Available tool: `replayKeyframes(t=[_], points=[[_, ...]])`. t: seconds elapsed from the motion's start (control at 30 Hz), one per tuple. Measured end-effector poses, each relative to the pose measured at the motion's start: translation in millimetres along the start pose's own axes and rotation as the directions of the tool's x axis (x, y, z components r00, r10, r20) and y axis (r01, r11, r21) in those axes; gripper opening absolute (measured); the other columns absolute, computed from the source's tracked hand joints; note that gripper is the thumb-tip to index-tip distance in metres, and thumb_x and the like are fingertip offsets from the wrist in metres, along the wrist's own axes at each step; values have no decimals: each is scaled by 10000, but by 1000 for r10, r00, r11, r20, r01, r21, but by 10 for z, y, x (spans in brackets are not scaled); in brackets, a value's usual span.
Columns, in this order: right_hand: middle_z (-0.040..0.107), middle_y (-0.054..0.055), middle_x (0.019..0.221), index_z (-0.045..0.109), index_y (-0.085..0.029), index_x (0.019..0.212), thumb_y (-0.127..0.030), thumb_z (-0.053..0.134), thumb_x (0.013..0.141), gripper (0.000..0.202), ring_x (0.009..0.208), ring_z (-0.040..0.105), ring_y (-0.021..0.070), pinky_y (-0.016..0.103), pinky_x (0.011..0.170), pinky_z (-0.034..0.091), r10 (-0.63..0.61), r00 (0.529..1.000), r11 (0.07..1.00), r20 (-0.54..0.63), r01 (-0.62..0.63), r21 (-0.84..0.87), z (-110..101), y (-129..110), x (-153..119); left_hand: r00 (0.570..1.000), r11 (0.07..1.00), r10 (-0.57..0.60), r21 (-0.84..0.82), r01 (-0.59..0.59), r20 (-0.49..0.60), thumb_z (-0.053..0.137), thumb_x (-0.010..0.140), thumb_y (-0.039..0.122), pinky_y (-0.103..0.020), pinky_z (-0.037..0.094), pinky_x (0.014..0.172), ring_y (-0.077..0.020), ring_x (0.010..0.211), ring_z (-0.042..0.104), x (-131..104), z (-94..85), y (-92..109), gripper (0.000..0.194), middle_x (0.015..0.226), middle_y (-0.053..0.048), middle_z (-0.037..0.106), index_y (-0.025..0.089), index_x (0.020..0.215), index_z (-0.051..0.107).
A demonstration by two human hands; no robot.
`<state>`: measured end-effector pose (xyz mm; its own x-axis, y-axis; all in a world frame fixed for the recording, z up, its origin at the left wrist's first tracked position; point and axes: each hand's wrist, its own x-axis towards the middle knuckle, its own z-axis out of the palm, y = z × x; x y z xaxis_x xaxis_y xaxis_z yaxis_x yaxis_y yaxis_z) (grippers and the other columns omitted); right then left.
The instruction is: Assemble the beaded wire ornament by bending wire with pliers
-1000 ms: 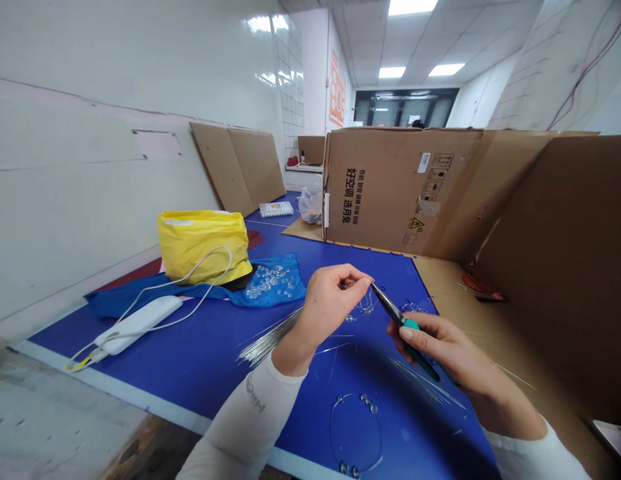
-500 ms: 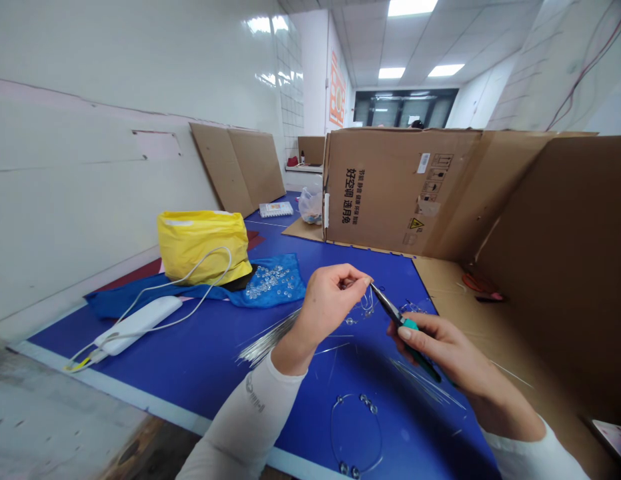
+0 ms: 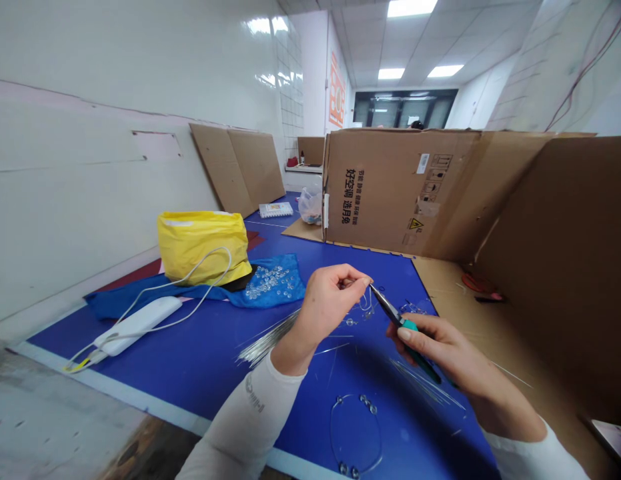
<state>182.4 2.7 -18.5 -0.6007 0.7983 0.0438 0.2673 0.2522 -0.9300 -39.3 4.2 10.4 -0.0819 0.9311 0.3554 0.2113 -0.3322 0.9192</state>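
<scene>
Left hand: thumb and forefinger of the left hand (image 3: 333,300) are pinched together on a thin wire piece (image 3: 366,303), most of it hidden by the fingers.
Right hand: the right hand (image 3: 437,337) is wrapped around the green handles of the pliers (image 3: 396,316).
Pliers: tilted, nose pointing up at the left fingertips; whether the tips grip the wire is too small to tell.
Wire piece: between the two hands, above the bench (image 3: 220,373), with a loop showing just below the pinching fingers.
Beaded ring: a wire ring with clear beads (image 3: 369,403) lies flat at the near edge, below the hands.
Straight wires: one bundle (image 3: 267,340) lies partly behind the left forearm, another bunch (image 3: 423,385) beneath the right hand.
Clear beads: a loose pile (image 3: 270,281) lies spread on the blue cloth (image 3: 296,265).
Yellow bag: the bag (image 3: 205,247) stands on the left, just beside the bead pile.
White cord: it loops in front of the bag; a white power strip (image 3: 140,325) lies near it.
Far side: a large cardboard box (image 3: 380,190) stands behind the hands, a clear plastic bag (image 3: 309,205) beside its left edge.
</scene>
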Motion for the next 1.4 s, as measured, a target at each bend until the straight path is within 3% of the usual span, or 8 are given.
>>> replayKeyframes(t=[0.3,0.9,1.0,1.23,1.4], points=[[624,25,726,713,-174,898,-638,601,930,479,687,532,157,280,624,406,-12,1000,1000,7,12,-1,-12,4,0,998,999,-9,-48,6,-64,708,841,351,-245,418,547,-117,573,571,38,-45,-70,183,628,4,641,179,815,766],[615,18,739,682,-191,865,-634,642,901,447,698,516,157,292,657,400,-22,1000,998,-20,23,51,-60,-101,-58,992,992,126,-15,-126,-21,685,864,337,-251,445,584,-125,625,584,22,-73,-12,182,708,-16,678,182,843,777],[624,26,741,704,-188,911,-645,645,894,461,710,523,166,296,652,394,-24,999,999,-38,26,40,-84,-96,-76,995,993,98,-63,-99,-13,702,859,343,-246,453,587,-121,624,583,21,-77,-13,175,696,-10,668,185,838,774],[665,46,799,733,-195,1025,-629,673,872,464,746,578,198,315,659,440,42,988,997,-148,-32,65,-176,-92,-134,993,907,-38,-413,83,115,775,766,324,-232,469,579,-86,538,503,40,-108,40,175,571,26,570,151,762,751],[678,61,798,749,-210,987,-649,678,849,466,758,591,220,321,656,469,16,959,1000,-284,-11,20,-321,-80,-167,982,871,-92,-464,159,165,804,743,333,-222,453,560,-76,523,477,59,-131,44,210,551,26,554,132,755,745]])
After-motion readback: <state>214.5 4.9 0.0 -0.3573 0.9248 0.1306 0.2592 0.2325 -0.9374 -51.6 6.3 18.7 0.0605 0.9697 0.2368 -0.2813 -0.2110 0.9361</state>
